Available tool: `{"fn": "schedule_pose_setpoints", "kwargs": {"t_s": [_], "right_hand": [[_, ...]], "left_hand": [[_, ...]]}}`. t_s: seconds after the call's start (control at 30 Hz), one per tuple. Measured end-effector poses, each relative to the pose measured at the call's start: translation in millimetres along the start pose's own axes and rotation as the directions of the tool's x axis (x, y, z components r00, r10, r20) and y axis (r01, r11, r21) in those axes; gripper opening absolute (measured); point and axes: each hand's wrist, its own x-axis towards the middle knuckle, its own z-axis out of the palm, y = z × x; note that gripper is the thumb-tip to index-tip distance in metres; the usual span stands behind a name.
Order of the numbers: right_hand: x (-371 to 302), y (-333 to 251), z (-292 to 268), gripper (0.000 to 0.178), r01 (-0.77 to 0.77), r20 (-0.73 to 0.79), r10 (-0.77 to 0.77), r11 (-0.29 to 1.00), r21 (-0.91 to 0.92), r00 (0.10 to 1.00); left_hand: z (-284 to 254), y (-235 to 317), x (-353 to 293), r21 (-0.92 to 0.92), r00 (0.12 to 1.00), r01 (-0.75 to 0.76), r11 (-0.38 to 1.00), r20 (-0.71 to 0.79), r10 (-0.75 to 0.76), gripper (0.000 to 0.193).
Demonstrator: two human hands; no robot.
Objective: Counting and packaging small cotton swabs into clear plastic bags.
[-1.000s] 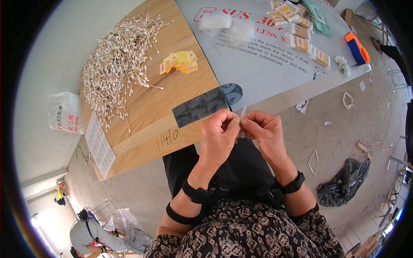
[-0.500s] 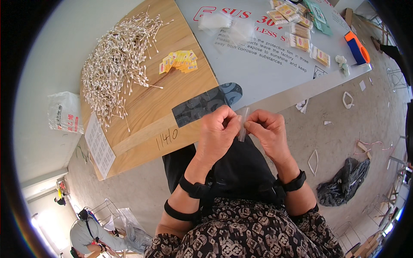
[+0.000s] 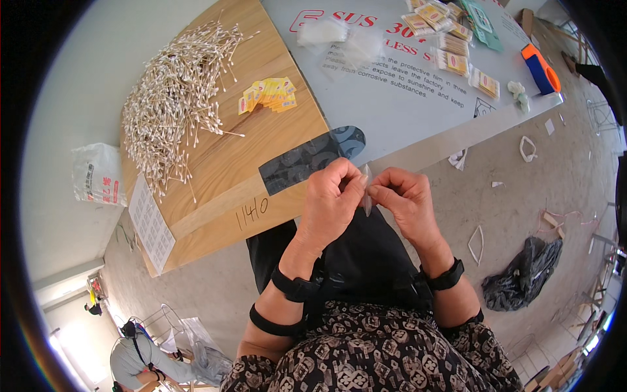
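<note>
A small clear plastic bag (image 3: 368, 195) hangs upright between my hands at the table's near edge, seen almost edge-on. My left hand (image 3: 334, 199) pinches one side of it between thumb and fingers. On the opposite side, the thumb and forefinger of my right hand (image 3: 406, 201) grip it too. Nothing shows inside the bag. A dark patterned pad (image 3: 297, 164) lies on the table just beyond my left hand. Farther off are a fan of yellow cards (image 3: 268, 95) and a big heap of cotton swabs (image 3: 173, 108).
Clear bags (image 3: 349, 40) lie on the grey sheet (image 3: 392, 121). Filled swab packs (image 3: 452, 60), a green packet (image 3: 482, 25) and a blue-orange tape dispenser (image 3: 541, 69) are at its right. A label sheet (image 3: 151, 222) overhangs the left edge. A black plastic bag (image 3: 522, 274) lies on the floor; a person (image 3: 140, 356) works lower left.
The bag between my hands has turned from showing its face to nearly edge-on. Both hands keep their pinch and have hardly moved.
</note>
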Motion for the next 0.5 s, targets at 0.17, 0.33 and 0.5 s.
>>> {"fn": "schedule_pose_setpoints", "kwargs": {"t_s": [0.17,0.33,0.5], "right_hand": [[0.0,-1.3,-3.2,0.009,0.041,-0.05,-0.049,0.989,-0.141,0.998],[5.0,-17.5,-3.8,0.009,0.168,-0.083,-0.232,0.87,-0.464,0.969],[20.8,-11.7,-1.7,0.018,0.211,-0.296,-0.358,0.878,-0.428,0.886]], "left_hand": [[-0.1,-11.8,4.3,0.247,0.979,-0.177,0.953,-0.052,0.196,0.013],[0.7,-9.0,12.1,0.311,0.988,-0.122,0.943,-0.057,0.146,0.018],[-3.7,-5.1,62.6,0.446,0.935,-0.344,0.827,0.08,0.345,0.016]]}}
